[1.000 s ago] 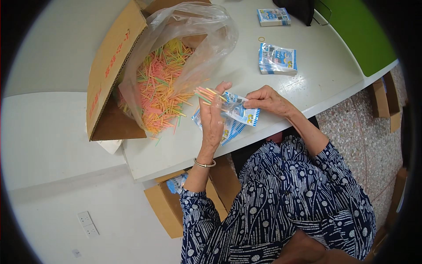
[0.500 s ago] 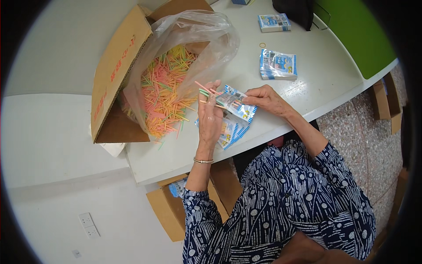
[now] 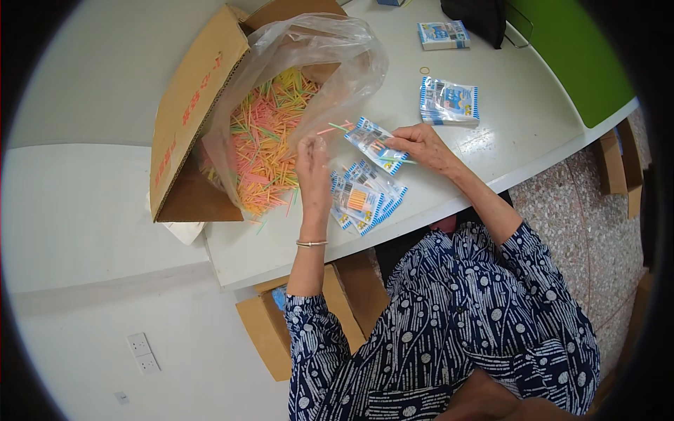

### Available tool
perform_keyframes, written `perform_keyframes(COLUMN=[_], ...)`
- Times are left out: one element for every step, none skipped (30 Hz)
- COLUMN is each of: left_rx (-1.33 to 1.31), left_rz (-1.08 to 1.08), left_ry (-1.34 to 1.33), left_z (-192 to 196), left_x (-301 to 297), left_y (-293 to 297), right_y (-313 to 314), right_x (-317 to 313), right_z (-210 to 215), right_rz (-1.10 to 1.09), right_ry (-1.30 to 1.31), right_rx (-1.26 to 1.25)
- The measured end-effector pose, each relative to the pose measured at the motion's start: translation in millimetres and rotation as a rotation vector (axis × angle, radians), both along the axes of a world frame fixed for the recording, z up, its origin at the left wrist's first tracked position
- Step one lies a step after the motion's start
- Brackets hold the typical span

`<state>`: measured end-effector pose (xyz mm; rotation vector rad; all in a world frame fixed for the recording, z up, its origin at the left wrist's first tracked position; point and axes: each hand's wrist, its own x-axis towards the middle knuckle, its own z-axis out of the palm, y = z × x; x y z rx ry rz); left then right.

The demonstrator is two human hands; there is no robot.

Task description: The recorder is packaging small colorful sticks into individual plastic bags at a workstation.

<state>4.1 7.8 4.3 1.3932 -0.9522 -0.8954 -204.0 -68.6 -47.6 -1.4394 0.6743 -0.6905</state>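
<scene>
My right hand [image 3: 424, 147] pinches the right side of a small blue-and-white printed packet [image 3: 372, 144], tilted above the table. Orange sticks show through its clear window. A pink stick [image 3: 333, 129] and a green one lie at the packet's upper left end, and another green stick [image 3: 400, 161] crosses its lower edge. My left hand [image 3: 313, 168], with a bracelet at the wrist, is raised beside the bag, its fingers curled together; what they hold, if anything, is hidden. Below my hands lie several overlapping packets [image 3: 363, 201], one showing orange sticks.
A cardboard box [image 3: 193, 116] on its side holds a clear plastic bag [image 3: 351, 49] full of thin pastel sticks [image 3: 267, 147]. Packet stacks [image 3: 449, 102] [image 3: 444, 35], a rubber band [image 3: 424, 70] and a black bag [image 3: 481, 17] lie to the right. An open carton [image 3: 267, 333] stands below the table.
My left hand has moved left, away from the packet, and its fingers have curled; the sticks that lay across it are no longer there. The packet stays in my right hand.
</scene>
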Motion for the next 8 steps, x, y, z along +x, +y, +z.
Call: perform_keyframes(left_rx=[-0.059,-0.056,-0.188,-0.326,-0.324,-0.391,-0.458,-0.46], left_rz=[0.039,0.036,0.007,-0.024,-0.021,-0.139,-0.261,-0.26], left_ry=[-0.333,-0.331,-0.724,-1.113,-1.117,-1.25,-1.379,-1.38], left_z=[-1.0,3.2,9.4,10.4,10.2,7.4,3.0,3.3], left_x=[-1.5,-8.9,-21.8,-33.2,-41.0,-50.8,-61.7,-61.7], left_y=[2.4,6.9,9.6,11.6,17.4,21.7,24.8,24.0], right_y=[0.0,0.7,-0.5,-2.1,-1.5,-1.9,-2.6,-5.1], right_x=[2.1,3.2,2.7,1.9,3.8,4.8,5.5,6.0], right_z=[-1.0,-2.6,-6.2,-10.2,-10.5,-11.8,-13.8,-15.2], right_rz=[-0.038,-0.078,-0.088,-0.093,-0.083,-0.079,-0.072,-0.069], right_ry=[-0.02,-0.04,-0.034,-0.037,-0.048,-0.048,-0.048,-0.048], right_rx=[-0.015,-0.028,-0.024,-0.021,-0.023,-0.024,-0.055,-0.088])
